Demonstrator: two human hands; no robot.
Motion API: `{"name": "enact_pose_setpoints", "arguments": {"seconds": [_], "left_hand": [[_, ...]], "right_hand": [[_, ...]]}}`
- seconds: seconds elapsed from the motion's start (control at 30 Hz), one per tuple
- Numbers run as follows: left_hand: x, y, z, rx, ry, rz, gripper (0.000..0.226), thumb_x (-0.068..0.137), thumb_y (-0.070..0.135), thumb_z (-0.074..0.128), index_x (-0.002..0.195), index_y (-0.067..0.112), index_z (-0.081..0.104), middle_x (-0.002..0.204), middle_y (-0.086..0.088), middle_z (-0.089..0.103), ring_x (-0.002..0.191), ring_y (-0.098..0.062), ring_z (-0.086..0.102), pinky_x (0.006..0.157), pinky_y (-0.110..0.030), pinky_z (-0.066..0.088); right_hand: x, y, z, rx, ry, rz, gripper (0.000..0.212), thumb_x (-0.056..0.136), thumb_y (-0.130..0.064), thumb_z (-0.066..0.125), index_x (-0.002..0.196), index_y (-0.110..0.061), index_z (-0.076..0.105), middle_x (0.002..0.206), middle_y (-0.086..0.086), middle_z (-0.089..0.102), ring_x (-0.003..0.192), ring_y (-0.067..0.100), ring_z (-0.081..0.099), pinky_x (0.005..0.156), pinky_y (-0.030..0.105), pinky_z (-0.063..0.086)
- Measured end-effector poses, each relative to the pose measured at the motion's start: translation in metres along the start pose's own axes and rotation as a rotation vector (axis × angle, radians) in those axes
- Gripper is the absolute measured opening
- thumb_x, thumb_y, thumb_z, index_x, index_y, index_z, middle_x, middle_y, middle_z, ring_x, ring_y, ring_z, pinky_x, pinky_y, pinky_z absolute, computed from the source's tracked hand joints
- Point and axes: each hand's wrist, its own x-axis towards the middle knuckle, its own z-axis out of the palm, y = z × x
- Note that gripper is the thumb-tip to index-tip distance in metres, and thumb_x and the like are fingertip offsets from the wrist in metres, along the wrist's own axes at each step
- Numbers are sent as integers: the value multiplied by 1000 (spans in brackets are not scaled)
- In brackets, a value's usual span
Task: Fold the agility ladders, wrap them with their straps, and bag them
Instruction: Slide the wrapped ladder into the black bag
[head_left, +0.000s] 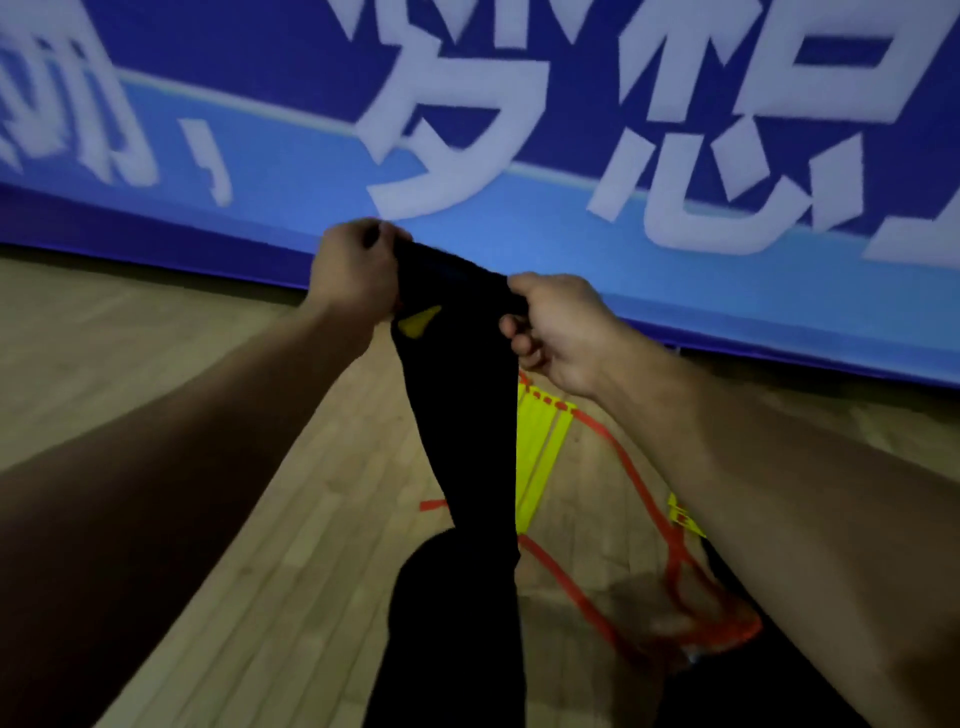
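Both forearms reach forward; left hand (353, 275) and right hand (556, 327) each pinch the top rim of the black bag (462, 415), fingers curled on fabric, mouth held between them. Bag hangs long-axis vertical, yellow rung showing inside near the left hand. Second agility ladder (540, 447) lies on the wood floor (156, 374) below, closer to the right hand, orange straps (639, 483) loose.

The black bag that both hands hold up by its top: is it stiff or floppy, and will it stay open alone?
The black bag is probably floppy: it hangs limp and narrows below the left hand and right hand. Its mouth likely collapses if either grip lets go. It seems light, since pinches carry it.
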Motion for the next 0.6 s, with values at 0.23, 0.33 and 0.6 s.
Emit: {"name": "enact_pose_setpoints", "arguments": {"seconds": [0.23, 0.33, 0.6], "left_hand": [[-35, -42, -113, 650, -294, -223, 25, 97, 15, 55, 78, 4, 67, 63, -12, 56, 48, -20, 53, 37, -20, 47], [-50, -67, -150, 1022, -666, -399, 24, 96, 15, 51, 85, 7, 71, 68, -4, 68, 54, -12, 61, 50, -22, 50], [-50, -107, -147, 1139, -795, -506, 25, 101, 30, 52, 102, 11, 68, 80, 3, 70, 67, -9, 66, 58, -23, 52]], "right_hand": [[-20, 34, 81, -408, -247, 165, 25, 102, -20, 43, 80, -11, 51, 51, 4, 54, 28, 7, 42, 33, 10, 26], [-23, 77, 116, -567, -407, 288, 20, 104, -20, 41, 89, -10, 51, 55, 7, 60, 29, 8, 50, 34, 11, 31], [-12, 127, 141, -455, -555, 341, 23, 101, -22, 48, 89, -7, 61, 69, 8, 67, 49, 18, 66, 44, 18, 44]]}}
